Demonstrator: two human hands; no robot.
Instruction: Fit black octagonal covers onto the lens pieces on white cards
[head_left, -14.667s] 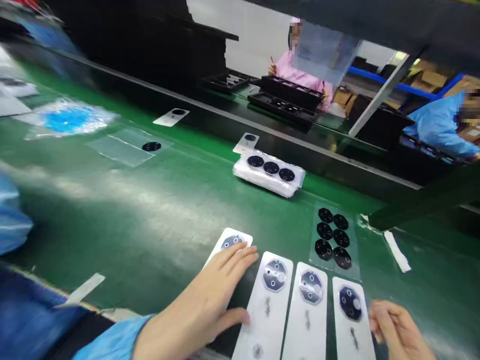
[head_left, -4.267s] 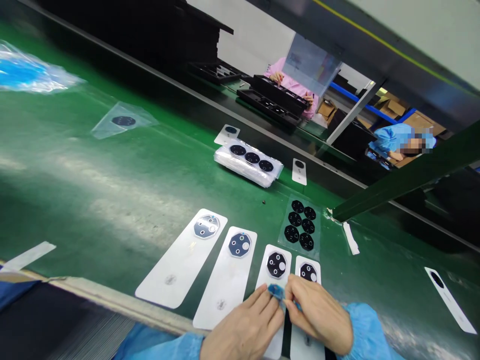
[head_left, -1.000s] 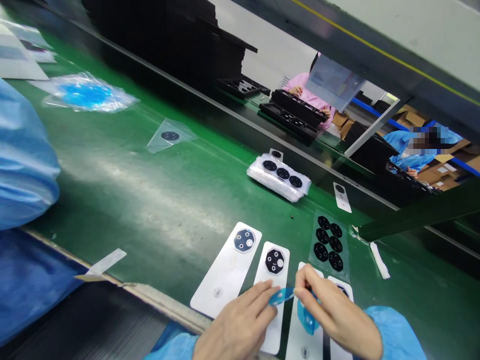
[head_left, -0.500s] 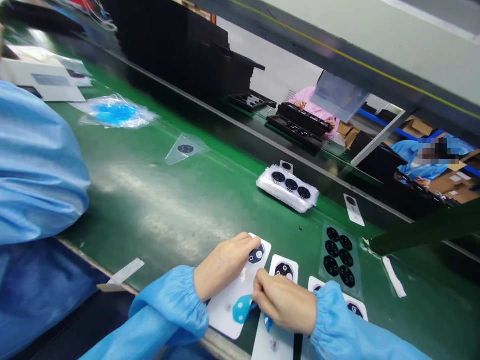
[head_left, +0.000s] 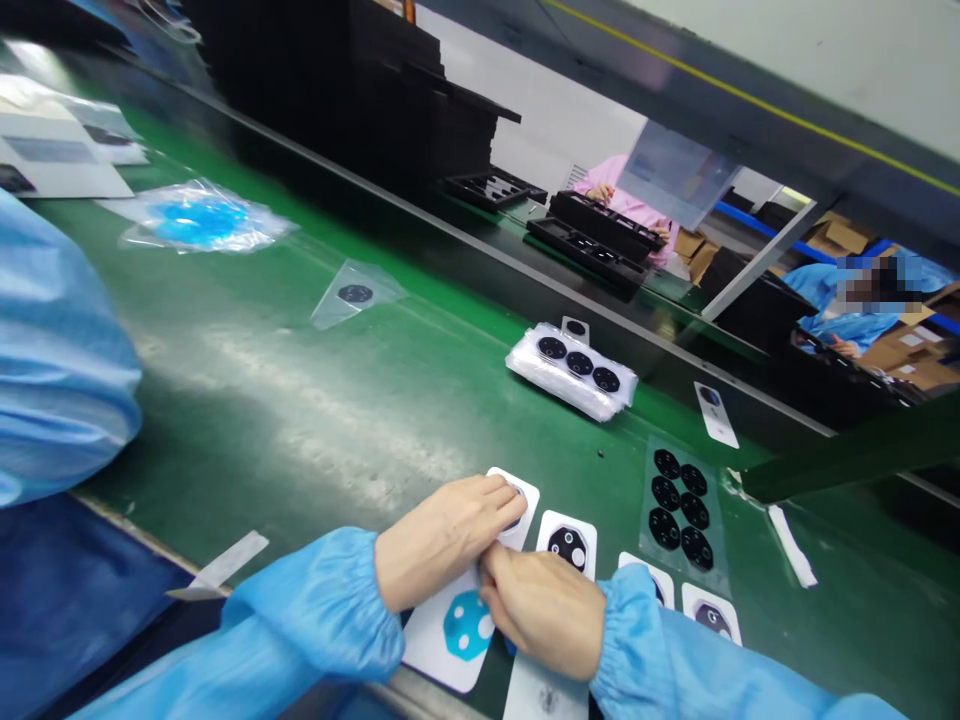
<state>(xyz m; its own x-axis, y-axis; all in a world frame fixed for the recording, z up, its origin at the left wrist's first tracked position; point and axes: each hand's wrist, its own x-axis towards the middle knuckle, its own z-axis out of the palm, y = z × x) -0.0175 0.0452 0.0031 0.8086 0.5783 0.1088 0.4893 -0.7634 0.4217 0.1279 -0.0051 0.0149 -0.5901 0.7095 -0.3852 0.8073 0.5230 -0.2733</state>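
open tabletop (head_left: 262, 400) is stretching beyond the left hand (head_left: 454, 530); wrapped stack (head_left: 574, 375), disc sheet (head_left: 681, 508) and slanting green post (head_left: 855, 455) are hemming in the right side.

Pale glare streaks the green worktop (head_left: 247, 390). The black stack (head_left: 322, 120) behind sinks into near-featureless darkness. The upper-left corner looks blurred.

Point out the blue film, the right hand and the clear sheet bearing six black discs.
Blue film (head_left: 472, 620): head view, its middle, between the holes.
Right hand (head_left: 546, 607): head view, back of the hand.
Clear sheet (head_left: 717, 530): head view, bare right margin.
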